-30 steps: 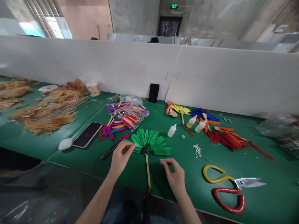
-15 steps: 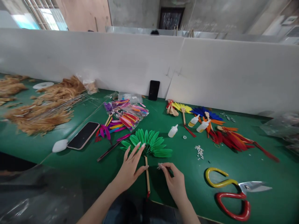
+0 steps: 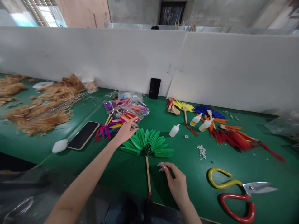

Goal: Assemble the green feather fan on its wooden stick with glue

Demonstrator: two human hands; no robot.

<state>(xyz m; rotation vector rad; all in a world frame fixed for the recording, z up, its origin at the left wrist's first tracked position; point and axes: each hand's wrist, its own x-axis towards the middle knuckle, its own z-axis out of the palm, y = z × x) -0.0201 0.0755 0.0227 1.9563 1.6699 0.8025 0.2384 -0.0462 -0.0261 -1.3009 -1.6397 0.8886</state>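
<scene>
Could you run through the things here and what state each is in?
Left hand: fingers bent near the feather packets; grip unclear
Right hand: fingers curled beside the fan's handle
Green feather fan: spread
Scissors: handles apart, not held
Left phone: lying flat, screen dark
Back phone: propped up, screen dark
White bits: loose, scattered

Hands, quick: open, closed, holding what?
Left hand: by the bagged feathers; grip cannot be told.
Right hand: half-curled beside the green feather fan; hold unclear.
</scene>
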